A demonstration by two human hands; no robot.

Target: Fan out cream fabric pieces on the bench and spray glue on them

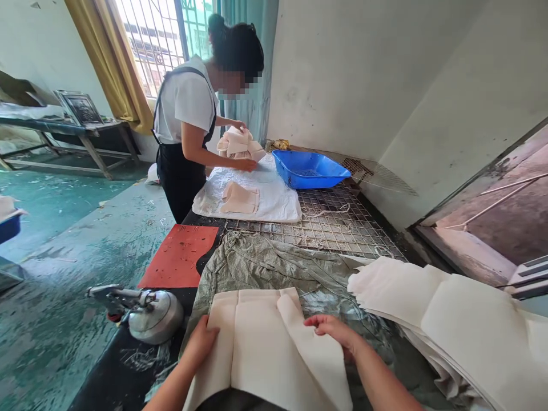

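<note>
A cream, soft-looking sheet of padding (257, 337) lies in front of me on a crumpled olive cloth (274, 260). Vertical crease lines run down it, and its right side curls up as a flap. My left hand (202, 341) is closed around the sheet's left edge, thumb on top and fingers mostly hidden behind. On the right, the flap's edge is pinched between the thumb and fingers of my right hand (331, 332). Beyond that hand lies a thick stack of similar cream sheets (466, 319).
A metal spray gun with a round cup (156, 317) stands at the left, near a red sheet (182, 257). Across the table, a co-worker (188, 114) handles cream pieces (237, 142) on white sacking (278, 200). A blue basin (310, 171) rests by a wire grid (355, 228).
</note>
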